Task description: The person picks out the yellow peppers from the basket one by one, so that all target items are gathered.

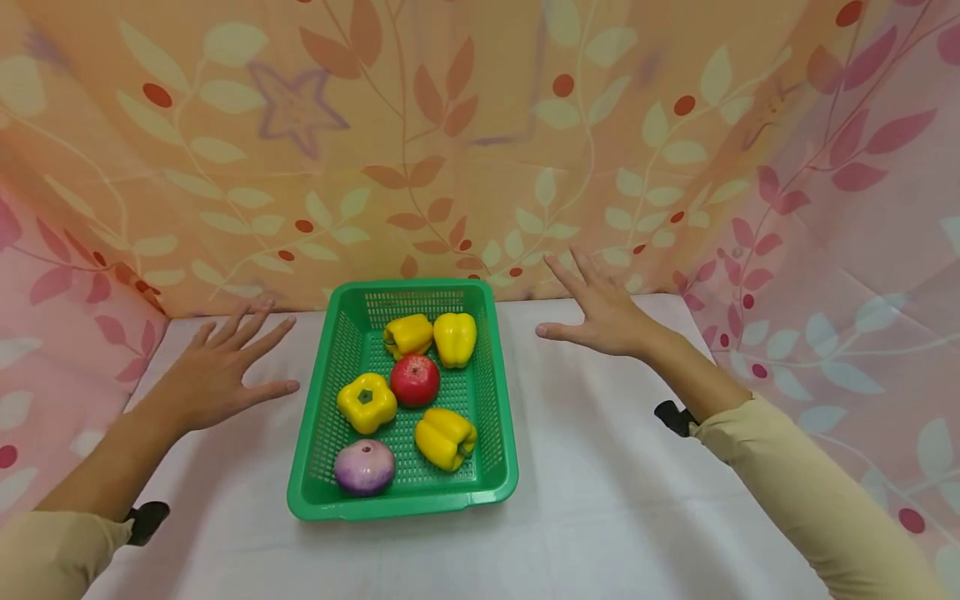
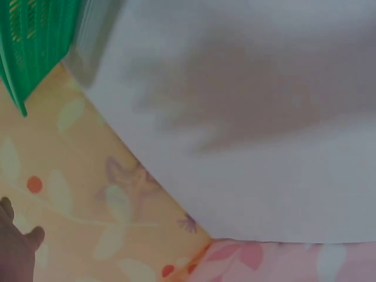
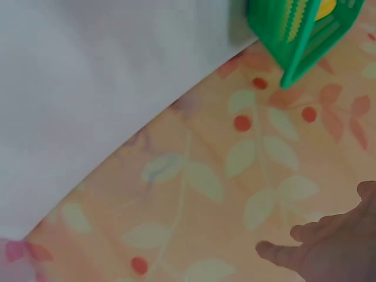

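Observation:
A green plastic basket (image 1: 504, 433) stands on the white table, between my two hands. Inside it lie several yellow bell peppers (image 1: 367, 403), a red round fruit (image 1: 415, 381) near the middle, and a purple-and-white round vegetable (image 1: 364, 467) in the front left corner. My left hand (image 1: 217, 371) hovers left of the basket with fingers spread and nothing in it. To the basket's right, my right hand (image 1: 611, 312) is held up, fingers also spread and holding nothing. Each wrist view catches only part of its hand, near a lower corner, with the basket's edge at the top.
The white tabletop (image 1: 600, 500) extends on both sides of the basket and in front of it. A floral curtain (image 1: 480, 167) hangs right behind the table, and pink floral cloth (image 1: 862, 250) closes off the sides. Dark straps (image 1: 675, 418) sit at the wrists.

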`<control>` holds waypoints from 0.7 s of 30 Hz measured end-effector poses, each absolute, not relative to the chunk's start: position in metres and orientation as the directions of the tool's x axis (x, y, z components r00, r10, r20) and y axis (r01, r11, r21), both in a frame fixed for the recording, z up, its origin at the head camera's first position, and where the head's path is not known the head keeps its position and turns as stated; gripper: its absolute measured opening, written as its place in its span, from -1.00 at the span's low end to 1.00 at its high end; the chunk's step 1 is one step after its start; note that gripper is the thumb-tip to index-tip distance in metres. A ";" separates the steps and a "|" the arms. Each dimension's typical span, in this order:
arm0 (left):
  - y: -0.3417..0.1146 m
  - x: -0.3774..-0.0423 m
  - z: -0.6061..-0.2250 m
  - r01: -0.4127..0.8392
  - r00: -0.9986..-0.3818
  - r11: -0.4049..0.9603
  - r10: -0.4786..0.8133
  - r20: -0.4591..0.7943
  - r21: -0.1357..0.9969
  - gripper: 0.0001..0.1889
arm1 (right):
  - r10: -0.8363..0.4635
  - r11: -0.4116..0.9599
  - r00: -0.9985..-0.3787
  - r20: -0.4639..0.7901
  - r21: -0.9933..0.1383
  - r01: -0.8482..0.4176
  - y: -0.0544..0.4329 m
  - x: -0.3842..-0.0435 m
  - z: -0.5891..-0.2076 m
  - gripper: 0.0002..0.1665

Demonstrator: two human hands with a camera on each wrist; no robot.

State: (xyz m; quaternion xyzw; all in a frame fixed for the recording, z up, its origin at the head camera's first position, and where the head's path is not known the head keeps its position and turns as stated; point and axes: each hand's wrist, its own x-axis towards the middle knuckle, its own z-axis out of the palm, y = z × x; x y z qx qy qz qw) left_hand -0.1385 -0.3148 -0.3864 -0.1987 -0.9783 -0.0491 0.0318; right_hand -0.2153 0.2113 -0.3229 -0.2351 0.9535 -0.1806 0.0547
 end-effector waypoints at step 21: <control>-0.286 -0.134 -0.401 0.610 -0.793 0.792 0.610 0.006 0.018 0.17 | -0.650 0.552 -0.694 -0.311 -0.821 -0.149 0.126 -0.185 -0.329 0.28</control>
